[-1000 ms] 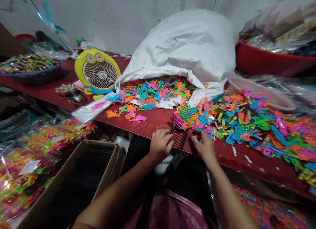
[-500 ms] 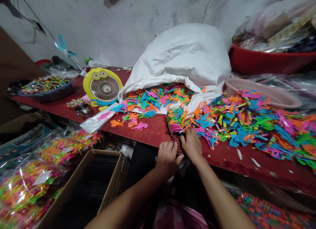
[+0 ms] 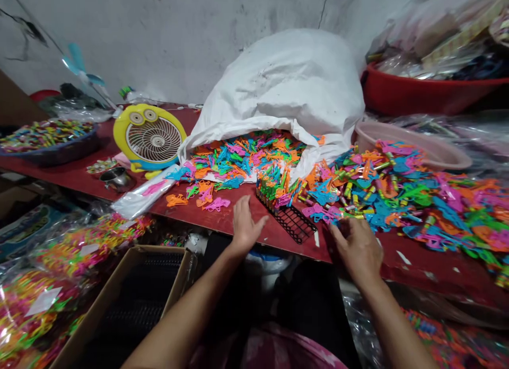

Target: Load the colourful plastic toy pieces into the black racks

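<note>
My left hand (image 3: 245,226) hovers at the table's front edge, fingers stretched and thumb apart, holding nothing. To its right lies a black plastic grid rack (image 3: 296,224) on the red table. Small coloured plastic pieces (image 3: 274,183) stand packed in rows at the rack's far left end; its near right part shows bare bars. My right hand (image 3: 360,249) is at the near edge of a loose pile of bright plastic pieces and shiny tubes (image 3: 382,194). Its fingers bend down beside a yellowish tube (image 3: 357,217); the fingertips are hidden, so whether they grip anything is unclear.
A white sack (image 3: 286,77) spills more coloured pieces behind the rack. Left stand a yellow fan (image 3: 149,138), a metal cup (image 3: 117,179) and a basin of small pieces (image 3: 51,151). A carton (image 3: 181,273) of black racks sits below. Pink (image 3: 417,141) and red basins (image 3: 421,93) are right.
Both hands have come away from the rack, left hand to the left and right hand to the right toward the pile. The rack now lies uncovered on the table. The view has shifted slightly.
</note>
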A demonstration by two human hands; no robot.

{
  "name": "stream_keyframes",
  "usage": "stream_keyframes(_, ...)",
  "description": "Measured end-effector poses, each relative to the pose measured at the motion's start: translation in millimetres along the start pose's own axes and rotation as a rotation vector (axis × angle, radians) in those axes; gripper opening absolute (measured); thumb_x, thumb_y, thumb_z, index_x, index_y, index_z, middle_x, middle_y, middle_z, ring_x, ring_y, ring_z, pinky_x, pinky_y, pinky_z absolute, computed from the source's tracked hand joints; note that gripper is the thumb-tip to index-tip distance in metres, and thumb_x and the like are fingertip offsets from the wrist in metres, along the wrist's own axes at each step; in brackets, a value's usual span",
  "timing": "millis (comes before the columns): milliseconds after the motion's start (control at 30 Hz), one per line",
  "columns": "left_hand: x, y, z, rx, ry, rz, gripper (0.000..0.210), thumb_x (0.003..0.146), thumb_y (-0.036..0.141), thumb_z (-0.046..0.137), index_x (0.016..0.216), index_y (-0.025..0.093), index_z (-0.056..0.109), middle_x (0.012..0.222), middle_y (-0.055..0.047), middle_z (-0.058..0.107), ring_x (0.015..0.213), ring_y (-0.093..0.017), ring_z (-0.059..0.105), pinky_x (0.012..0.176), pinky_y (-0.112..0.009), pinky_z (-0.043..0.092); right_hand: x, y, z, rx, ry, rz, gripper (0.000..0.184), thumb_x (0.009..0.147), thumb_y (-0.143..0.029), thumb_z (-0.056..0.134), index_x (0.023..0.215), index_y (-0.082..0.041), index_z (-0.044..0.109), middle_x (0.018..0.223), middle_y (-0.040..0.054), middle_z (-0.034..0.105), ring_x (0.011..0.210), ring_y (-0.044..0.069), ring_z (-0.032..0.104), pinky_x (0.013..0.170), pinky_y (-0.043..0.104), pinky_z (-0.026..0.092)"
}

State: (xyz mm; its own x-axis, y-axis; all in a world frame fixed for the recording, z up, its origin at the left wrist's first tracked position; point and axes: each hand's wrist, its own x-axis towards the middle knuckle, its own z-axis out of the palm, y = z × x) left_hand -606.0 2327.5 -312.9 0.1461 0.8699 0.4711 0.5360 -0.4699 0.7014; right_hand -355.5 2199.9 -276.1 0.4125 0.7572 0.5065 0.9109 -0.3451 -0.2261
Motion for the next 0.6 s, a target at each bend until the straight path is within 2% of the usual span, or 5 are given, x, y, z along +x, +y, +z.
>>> stream_keyframes(133, 36.9, -11.7, 15.7, -0.178, -0.156, -0.01, 0.113, 0.06, 0.036, 0.084, 0.15, 0.013, 0.02, 0.153, -0.022, 0.03, 0.143, -0.036, 0.027, 0.116, -0.052, 0.025, -4.1, 8.0, -0.6, -0.112, -0.193, 0.055, 0.028, 0.089, -0.045, 0.053, 0.098, -0.019, 0.056, 0.091, 0.0061, 0.059, 0.074, 0.02, 0.055, 0.058, 0.029, 0.031)
stream_keyframes(300, 51.3, -11.5, 27.1, -0.308, -0.26, 0.008, 0.119, 0.06, 0.041, 0.084, 0.153, 0.015, 0.013, 0.155, -0.021, 0.029, 0.142, -0.036, 0.03, 0.116, -0.052, 0.027, 6.4, 16.0, 5.7, -0.011, -0.234, 0.078, 0.025, 0.088, -0.033, 0.049, 0.108, -0.021, 0.059, 0.102, 0.0071, 0.063, 0.079, 0.02, 0.057, 0.061, 0.029, 0.033)
stream_keyframes(367, 49.8, -11.6, 26.4, -0.242, -0.231, -0.008, 0.121, 0.057, 0.045, 0.086, 0.152, 0.015, 0.016, 0.152, -0.021, 0.033, 0.14, -0.037, 0.034, 0.114, -0.053, 0.029, 10.3, 25.0, 10.6, 0.164, -0.19, 0.081, 0.031, 0.084, -0.034, 0.052, 0.11, -0.019, 0.061, 0.103, 0.0081, 0.064, 0.081, 0.02, 0.057, 0.065, 0.03, 0.038)
stream_keyframes(467, 43.7, -11.5, 19.7, -0.113, -0.153, -0.028, 0.119, 0.054, 0.048, 0.087, 0.149, 0.015, 0.023, 0.147, -0.021, 0.042, 0.136, -0.038, 0.04, 0.112, -0.053, 0.033, 15.4, 39.1, 15.0, 0.556, -0.15, 0.204, 0.041, 0.076, -0.041, 0.06, 0.109, -0.016, 0.062, 0.085, 0.0049, 0.063, 0.072, 0.017, 0.055, 0.065, 0.029, 0.042)
stream_keyframes(600, 31.9, -12.2, 4.4, 0.011, -0.06, -0.06, 0.109, 0.059, 0.048, 0.084, 0.147, 0.017, 0.028, 0.141, -0.019, 0.049, 0.13, -0.037, 0.046, 0.107, -0.052, 0.037, 19.8, 47.9, 4.3, 0.86, -0.17, 0.362, 0.053, 0.068, -0.045, 0.072, 0.11, -0.015, 0.063, 0.07, -0.0022, 0.054, 0.06, 0.011, 0.047, 0.055, 0.024, 0.038)
